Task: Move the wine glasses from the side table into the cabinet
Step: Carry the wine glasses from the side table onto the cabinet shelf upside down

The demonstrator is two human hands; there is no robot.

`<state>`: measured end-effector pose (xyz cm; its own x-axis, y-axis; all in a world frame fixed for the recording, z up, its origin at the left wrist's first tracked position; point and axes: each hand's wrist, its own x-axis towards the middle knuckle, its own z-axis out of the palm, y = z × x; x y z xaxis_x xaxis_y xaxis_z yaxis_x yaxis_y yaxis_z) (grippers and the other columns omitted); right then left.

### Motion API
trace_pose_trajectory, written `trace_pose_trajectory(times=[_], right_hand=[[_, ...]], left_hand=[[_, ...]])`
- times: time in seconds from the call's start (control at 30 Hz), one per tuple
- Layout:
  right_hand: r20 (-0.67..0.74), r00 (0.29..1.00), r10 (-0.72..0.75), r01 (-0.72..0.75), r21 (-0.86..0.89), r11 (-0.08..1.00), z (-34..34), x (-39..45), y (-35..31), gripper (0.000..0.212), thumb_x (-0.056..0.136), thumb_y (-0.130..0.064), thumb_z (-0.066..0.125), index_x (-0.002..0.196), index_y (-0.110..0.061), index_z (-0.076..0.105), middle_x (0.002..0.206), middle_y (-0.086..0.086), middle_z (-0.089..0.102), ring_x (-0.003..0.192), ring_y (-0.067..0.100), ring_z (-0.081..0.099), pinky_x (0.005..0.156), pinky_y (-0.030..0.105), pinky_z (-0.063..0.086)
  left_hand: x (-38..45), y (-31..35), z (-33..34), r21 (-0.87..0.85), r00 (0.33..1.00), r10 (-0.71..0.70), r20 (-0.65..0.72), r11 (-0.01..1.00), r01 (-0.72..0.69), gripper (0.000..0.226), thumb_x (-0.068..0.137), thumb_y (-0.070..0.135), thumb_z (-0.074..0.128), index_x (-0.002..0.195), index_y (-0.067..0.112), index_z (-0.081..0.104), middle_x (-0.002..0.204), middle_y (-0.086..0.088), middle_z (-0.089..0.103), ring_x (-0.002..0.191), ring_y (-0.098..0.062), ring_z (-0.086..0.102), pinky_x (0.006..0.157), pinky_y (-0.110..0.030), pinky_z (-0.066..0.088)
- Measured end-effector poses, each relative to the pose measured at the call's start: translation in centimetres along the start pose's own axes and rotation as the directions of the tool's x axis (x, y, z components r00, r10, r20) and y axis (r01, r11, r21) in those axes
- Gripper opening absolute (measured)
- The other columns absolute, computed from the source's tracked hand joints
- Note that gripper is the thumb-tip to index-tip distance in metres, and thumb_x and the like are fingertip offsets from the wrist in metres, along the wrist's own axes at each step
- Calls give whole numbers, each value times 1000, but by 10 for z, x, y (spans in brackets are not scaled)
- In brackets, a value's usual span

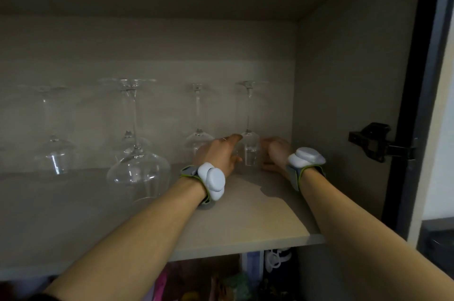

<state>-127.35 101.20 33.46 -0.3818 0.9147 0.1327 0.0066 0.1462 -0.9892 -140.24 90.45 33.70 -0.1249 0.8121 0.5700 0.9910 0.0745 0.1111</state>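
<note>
Both hands reach deep into the grey-beige cabinet, over its pale flat shelf (258, 214), and meet around one clear, stemmed wine glass (249, 151) that stands upside down on its rim near the back right corner, at about two o'clock from the middle of the shelf. The left hand (217, 156) cups the bowl from its nine o'clock side, fingers spread and curved along the glass; the right hand (275, 153) curls in from three o'clock. Whether the palms press the bowl or only frame it I cannot tell, since the glass hides the contact. Each wrist carries a white, rounded sensor on a grey strap edged in green.

The step in hand looks like the placing of this glass: it is down on the shelf, and the hands are steadying or nudging it into line. Just at its nine o'clock stands a second inverted clear glass (197, 138), very near the left fingers. Further toward nine o'clock a larger, round-bowled inverted glass (138, 173) sits forward on the shelf, with another (129, 141) behind it and one more (54, 153) at the far left.

The next move probably calls for opening both hands outward gently, then drawing the arms straight back toward six o'clock, keeping the left forearm clear of the large forward glass. A black hinge (375, 141) on the right wall lies close to the right arm's path.
</note>
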Motion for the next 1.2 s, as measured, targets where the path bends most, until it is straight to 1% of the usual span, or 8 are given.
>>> trace_pose_trajectory(times=[0.13,0.3,0.47,0.67,0.83,1.0,1.13,1.2], right_hand=[[37,999,-24,27,-74,997,4,10,6,23,97,-33,51,113,-18,58,118,10,62,104,34,63,92,51,54],[59,997,-51,57,-112,992,4,9,4,33,96,-44,49,116,-20,57,115,16,64,103,36,64,89,55,55],[81,994,-77,90,-167,982,5,12,5,40,98,-45,44,110,-9,58,98,20,61,93,37,64,89,61,52],[109,988,-107,132,-253,958,2,19,6,37,97,-52,40,107,-20,55,96,19,61,87,35,64,86,55,55],[129,981,-146,178,-293,939,2,29,12,61,81,-69,37,111,-20,58,101,15,66,91,35,66,89,55,53],[102,986,-132,156,-289,944,3,28,13,44,94,-58,39,112,-22,56,104,21,65,98,40,66,88,54,54],[100,981,-164,190,-377,907,-2,24,15,74,86,-72,31,133,-19,51,136,10,55,124,31,54,108,45,41],[74,981,-179,193,-444,875,-7,15,11,68,96,-61,30,140,-12,45,145,10,48,131,29,48,113,39,34]], left_hand=[[3,-4,5,78,1000,-6,10,997,5,57,92,29,58,144,25,36,136,-8,56,116,-33,59,88,-40,52],[5,-4,7,205,1000,-2,-11,979,4,53,92,19,54,142,23,38,139,-6,52,114,-37,58,87,-43,51],[12,-9,16,135,1000,-15,5,991,15,57,89,15,55,144,21,37,138,-11,52,114,-39,58,89,-47,51],[14,-9,15,254,1000,-17,18,967,12,57,94,18,51,147,22,29,142,-7,48,114,-37,59,86,-45,51],[15,-7,14,270,998,-48,35,962,37,55,95,21,49,147,24,28,144,-4,47,114,-36,58,83,-42,49],[12,-5,13,285,998,-57,25,957,48,58,96,22,48,149,24,25,147,-4,44,117,-35,57,85,-41,48],[7,-2,10,255,997,-58,59,966,41,63,96,20,47,152,23,18,150,-6,39,121,-36,54,90,-44,49],[3,-2,9,241,998,-44,34,970,35,64,96,18,48,152,22,17,149,-8,41,118,-36,56,89,-43,49]])
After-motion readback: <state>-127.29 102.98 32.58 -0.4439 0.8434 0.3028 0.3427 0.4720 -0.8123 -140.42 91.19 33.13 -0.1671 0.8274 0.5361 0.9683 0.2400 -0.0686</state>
